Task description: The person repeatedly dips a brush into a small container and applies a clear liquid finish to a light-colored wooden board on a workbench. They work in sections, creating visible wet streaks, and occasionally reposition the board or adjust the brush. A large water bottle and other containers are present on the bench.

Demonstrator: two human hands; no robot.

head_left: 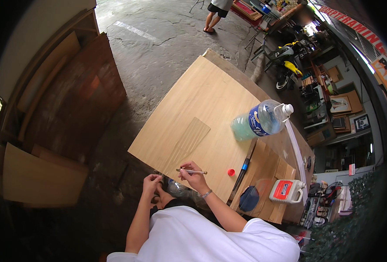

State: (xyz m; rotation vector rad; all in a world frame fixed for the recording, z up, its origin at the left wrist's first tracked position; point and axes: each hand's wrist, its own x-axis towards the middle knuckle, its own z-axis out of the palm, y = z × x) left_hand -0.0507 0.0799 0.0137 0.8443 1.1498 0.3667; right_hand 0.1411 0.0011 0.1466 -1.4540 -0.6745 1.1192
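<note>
Nearby, red cap beside tilted bottle.

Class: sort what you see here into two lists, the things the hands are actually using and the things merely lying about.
In use:
right hand
thin stick
left hand
small clear bottle
wooden board

Lying about:
large water bottle
red cap
white jug
dark long tool
blue lid
</note>
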